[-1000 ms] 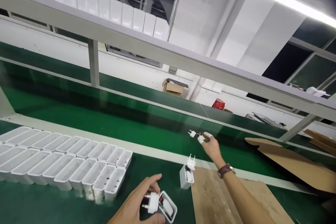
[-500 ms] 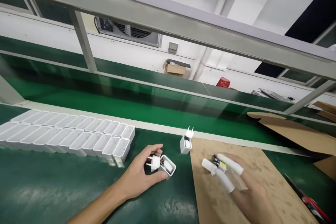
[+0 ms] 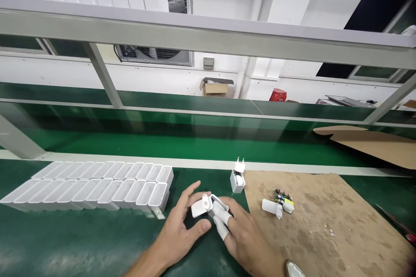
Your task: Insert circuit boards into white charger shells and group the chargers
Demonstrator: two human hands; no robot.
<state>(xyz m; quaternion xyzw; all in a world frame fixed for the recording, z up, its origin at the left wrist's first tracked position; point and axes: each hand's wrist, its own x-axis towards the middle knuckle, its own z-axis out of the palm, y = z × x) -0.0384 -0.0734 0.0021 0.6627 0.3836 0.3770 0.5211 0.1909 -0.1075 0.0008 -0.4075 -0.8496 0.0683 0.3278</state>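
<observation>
My left hand (image 3: 177, 231) has its fingers curled around the far side of a small white charger case (image 3: 222, 201), its thumb on the near side. A white plug cap (image 3: 198, 209) lies tipped over toward the left hand, beside the case's opening. My right hand (image 3: 248, 233), white covers on two fingertips, closes on the same charger from the right; those fingers partly hide the inside. Behind them stands another open white charger (image 3: 238, 181), its pronged plug cap raised. A circuit board (image 3: 283, 198) and a separate white plug cap (image 3: 272, 207) lie to the right.
Rows of open white cases (image 3: 107, 190) stand at left on the green table (image 3: 81, 242). At right lies a stained cardboard sheet (image 3: 312, 233), with a red-handled tool (image 3: 410, 237) past its edge. A metal rail (image 3: 208, 30) crosses above the table.
My right hand has left the circuit board on the cardboard and come left to the charger in my left hand. The plug cap there has turned. The view has tilted.
</observation>
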